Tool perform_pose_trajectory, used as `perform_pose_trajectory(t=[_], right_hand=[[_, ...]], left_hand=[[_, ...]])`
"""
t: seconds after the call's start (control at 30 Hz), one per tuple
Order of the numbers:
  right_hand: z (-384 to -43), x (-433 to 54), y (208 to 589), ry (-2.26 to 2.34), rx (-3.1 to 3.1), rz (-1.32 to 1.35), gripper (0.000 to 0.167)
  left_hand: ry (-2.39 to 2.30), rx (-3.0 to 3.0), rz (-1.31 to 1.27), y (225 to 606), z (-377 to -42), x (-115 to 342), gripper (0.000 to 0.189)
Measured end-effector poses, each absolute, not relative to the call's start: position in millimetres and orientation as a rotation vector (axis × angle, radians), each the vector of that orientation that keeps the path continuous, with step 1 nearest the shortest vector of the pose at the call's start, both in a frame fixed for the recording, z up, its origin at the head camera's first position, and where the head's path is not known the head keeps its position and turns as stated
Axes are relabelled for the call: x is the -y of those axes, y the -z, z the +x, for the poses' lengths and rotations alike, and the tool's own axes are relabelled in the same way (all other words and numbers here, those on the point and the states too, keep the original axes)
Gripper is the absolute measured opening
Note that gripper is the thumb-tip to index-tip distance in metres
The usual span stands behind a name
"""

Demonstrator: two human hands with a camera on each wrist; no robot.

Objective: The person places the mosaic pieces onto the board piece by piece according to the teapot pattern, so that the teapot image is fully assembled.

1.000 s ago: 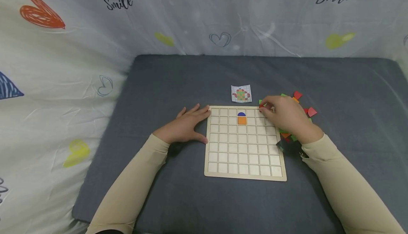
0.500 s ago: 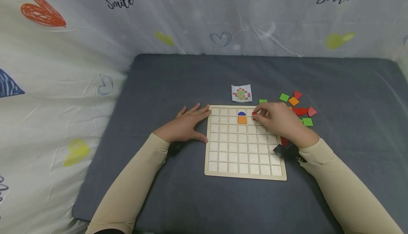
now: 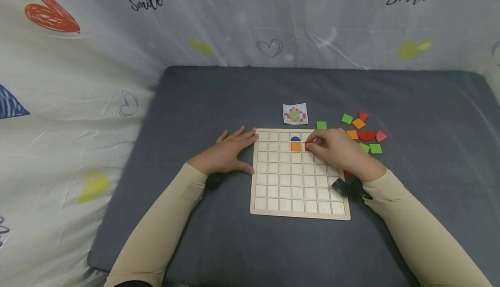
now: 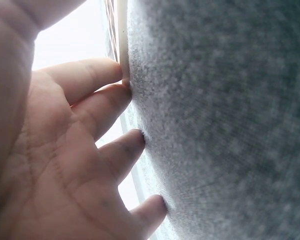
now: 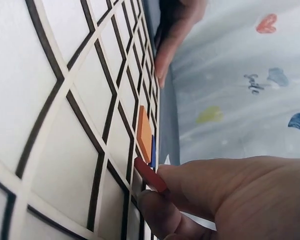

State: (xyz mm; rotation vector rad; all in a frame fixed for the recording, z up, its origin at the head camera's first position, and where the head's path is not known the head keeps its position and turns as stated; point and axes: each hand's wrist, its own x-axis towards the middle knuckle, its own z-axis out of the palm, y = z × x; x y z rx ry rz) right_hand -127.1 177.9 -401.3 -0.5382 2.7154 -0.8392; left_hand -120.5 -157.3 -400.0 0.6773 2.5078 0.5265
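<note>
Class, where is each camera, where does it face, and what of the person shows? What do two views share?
Head: on the head, facing forward and down at the grid board; left hand, right hand, sleeves show.
Left wrist: worn there, facing the grey surface; only the left hand shows.
Right wrist: worn there, facing across the grid board; right hand and part of left hand show.
Head and right wrist share the red piece and orange square.

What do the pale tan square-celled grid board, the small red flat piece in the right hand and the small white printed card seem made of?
Grid board: likely wood, matte, from its light tan frame.
Red piece: painted wood or plastic, evenly coloured; its thick edge doesn't settle which.
Printed card: probably paper, given its slightly wavy edges; finish unclear.
</note>
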Motion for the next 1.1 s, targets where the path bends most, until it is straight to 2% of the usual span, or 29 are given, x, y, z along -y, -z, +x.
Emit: perform_pose_trajectory(t=[0.4, 1.1], right_hand=[[-126.2, -174.0, 405.8, 0.857, -2.678, -0.573, 0.019], [-127.1, -170.6, 407.5, 0.804, -2.714, -0.657, 0.013]], left_hand=[[-0.516, -2.517, 0.674, 400.8, -120.0, 156.8, 0.109], [-0.523, -2.527, 0.686, 402.1, -121.3, 157.1, 0.11]])
